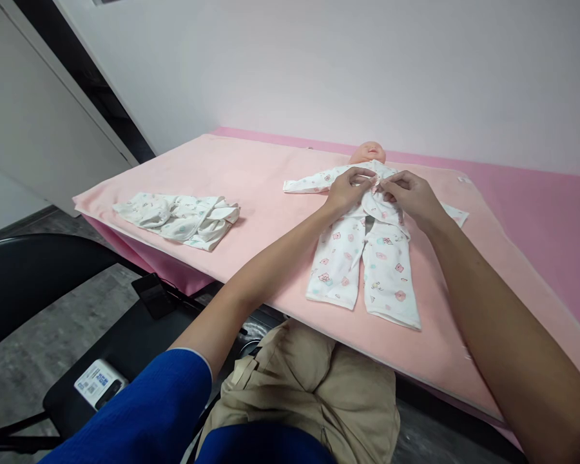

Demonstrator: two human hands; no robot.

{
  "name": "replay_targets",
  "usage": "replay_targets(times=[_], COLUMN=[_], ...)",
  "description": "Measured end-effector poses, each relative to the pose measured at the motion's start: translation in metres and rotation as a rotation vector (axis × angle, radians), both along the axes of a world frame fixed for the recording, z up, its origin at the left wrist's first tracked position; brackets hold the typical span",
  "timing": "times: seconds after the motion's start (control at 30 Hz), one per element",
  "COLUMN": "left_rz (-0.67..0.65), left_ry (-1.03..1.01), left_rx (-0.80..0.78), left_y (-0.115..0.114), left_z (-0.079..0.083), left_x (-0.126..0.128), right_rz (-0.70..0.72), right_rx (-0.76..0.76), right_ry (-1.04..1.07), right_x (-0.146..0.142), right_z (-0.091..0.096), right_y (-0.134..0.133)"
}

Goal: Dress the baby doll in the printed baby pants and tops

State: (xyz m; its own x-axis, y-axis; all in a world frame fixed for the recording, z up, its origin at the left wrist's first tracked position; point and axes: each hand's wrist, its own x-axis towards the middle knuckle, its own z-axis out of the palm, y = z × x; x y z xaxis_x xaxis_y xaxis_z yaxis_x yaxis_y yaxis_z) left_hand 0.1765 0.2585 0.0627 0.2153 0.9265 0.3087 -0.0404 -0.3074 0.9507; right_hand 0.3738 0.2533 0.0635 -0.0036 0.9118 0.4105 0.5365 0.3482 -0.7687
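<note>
Pink table (256, 183), left hand (348, 191) and right hand (413, 196) pinching printed top (385, 209), grip details obscured, doll (371, 153) mostly hidden

A pale wall (348, 71) backs a pink-covered table (265, 161), with a black chair (145, 341) on grey, possibly wood-patterned floor (53, 325).

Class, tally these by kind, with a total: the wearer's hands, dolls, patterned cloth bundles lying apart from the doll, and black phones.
Left hand and right hand: 2
Doll: 1
Patterned cloth bundle: 1
Black phone: 1
Total: 5

The outfit (384, 211) looks matt cloth, the doll's head (371, 152) smooth plastic.
</note>
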Motion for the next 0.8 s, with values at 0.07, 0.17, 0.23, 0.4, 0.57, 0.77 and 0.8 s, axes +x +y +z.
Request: replay_targets(times=[0.07, 0.17, 0.23, 0.4, 0.57, 0.77, 0.8], left_rz=[-0.012, -0.019, -0.024, -0.027, -0.005, 0.057, 0.069], left_ry=[0.008, 0.043, 0.058, 0.097, 0.109, 0.195, 0.204], left_rx=[0.019, 0.060, 0.097, 0.117, 0.136, 0.151, 0.156], left_y=[0.000, 0.000, 0.001, 0.003, 0.006, 0.007, 0.007], left_z=[-0.001, -0.002, -0.002, -0.004, -0.005, -0.006, -0.006], left_x=[-0.001, -0.002, -0.002, -0.003, -0.002, 0.000, 0.000], right_rz=[-0.039, -0.090, -0.124, -0.135, -0.121, -0.072, -0.059], right_rx=[0.022, 0.006, 0.003, 0.100, 0.109, 0.058, 0.055], right_ry=[-0.015, -0.066, -0.115, -0.250, -0.245, -0.104, -0.089], right_x=[-0.001, -0.008, -0.013, -0.023, -0.026, -0.024, -0.023], right_z=[-0.002, -0.002, -0.001, 0.001, 0.002, -0.003, -0.004], right_y=[0.002, -0.002, -0.006, -0.013, -0.017, -0.014, -0.012])
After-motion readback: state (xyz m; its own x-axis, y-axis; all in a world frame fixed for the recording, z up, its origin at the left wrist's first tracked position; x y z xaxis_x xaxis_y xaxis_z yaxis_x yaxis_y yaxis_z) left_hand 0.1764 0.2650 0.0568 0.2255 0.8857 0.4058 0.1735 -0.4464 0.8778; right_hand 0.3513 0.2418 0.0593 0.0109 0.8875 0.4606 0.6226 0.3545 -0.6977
